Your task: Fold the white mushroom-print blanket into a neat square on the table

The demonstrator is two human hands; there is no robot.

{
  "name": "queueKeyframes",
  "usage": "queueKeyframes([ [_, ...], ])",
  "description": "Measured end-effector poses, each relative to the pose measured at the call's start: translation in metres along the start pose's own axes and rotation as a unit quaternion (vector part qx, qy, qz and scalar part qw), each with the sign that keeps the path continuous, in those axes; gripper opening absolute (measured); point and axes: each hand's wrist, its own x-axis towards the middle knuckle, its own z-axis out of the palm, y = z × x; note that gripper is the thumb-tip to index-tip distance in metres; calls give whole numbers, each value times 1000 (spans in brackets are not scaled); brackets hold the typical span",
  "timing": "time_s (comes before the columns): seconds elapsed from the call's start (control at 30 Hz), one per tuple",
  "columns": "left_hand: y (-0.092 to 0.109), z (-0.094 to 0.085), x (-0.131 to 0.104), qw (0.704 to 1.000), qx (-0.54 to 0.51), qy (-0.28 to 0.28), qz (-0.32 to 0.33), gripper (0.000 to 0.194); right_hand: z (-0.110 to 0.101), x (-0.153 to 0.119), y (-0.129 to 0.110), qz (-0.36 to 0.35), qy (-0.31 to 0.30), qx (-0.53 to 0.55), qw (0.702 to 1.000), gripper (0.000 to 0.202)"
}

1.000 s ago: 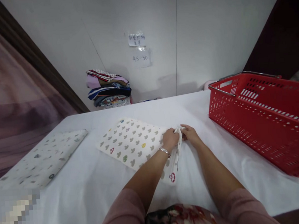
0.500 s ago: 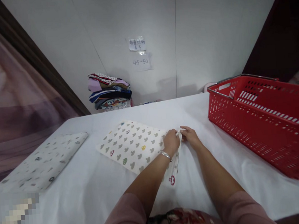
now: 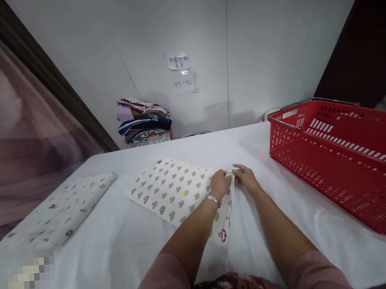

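A white cloth (image 3: 176, 187) printed with grey and coloured mushrooms lies on the white-covered table (image 3: 115, 258), folded into a flat shape. My left hand (image 3: 220, 184), with a silver bracelet at the wrist, pinches the cloth at its far right corner. Right beside it, my right hand (image 3: 245, 178) has its thumb and finger closed on the same corner, some of its other fingers held out. Between the hands the edge is gathered and slightly raised. Its right side hangs in loose folds toward me, partly behind my left forearm.
To the right stands a red plastic basket (image 3: 328, 166) with a metal handle. Another folded white printed cloth (image 3: 62, 209) lies at the left. Behind the table is a stack of folded fabrics (image 3: 144, 123), below paper signs (image 3: 184, 83) on the wall.
Both hands keep hold of the same corner, with hardly any movement. The whole view has shifted slightly, so things sit a little lower.
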Motion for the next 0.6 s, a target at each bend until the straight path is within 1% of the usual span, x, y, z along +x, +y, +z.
queueKeyframes([
  [0.07,0,-3,0,1000,-18,-4,-9,16,1,0,-1,7,10,-12,1000,46],
  [0.17,1,-1,-2,1000,-15,25,2,15,2,-1,-2,18,27,-32,999,46],
  [0.27,1,5,-3,998,12,62,26,15,3,-1,-2,7,15,-40,999,46],
  [0.33,1,9,-4,996,22,76,38,15,3,-2,-2,-2,5,-43,999,46],
  [0.43,0,12,-6,996,22,77,46,17,3,-4,-3,-12,-4,-46,999,48],
  [0.6,-1,12,-6,996,13,65,66,29,3,-5,-5,-25,-4,-59,998,51],
])
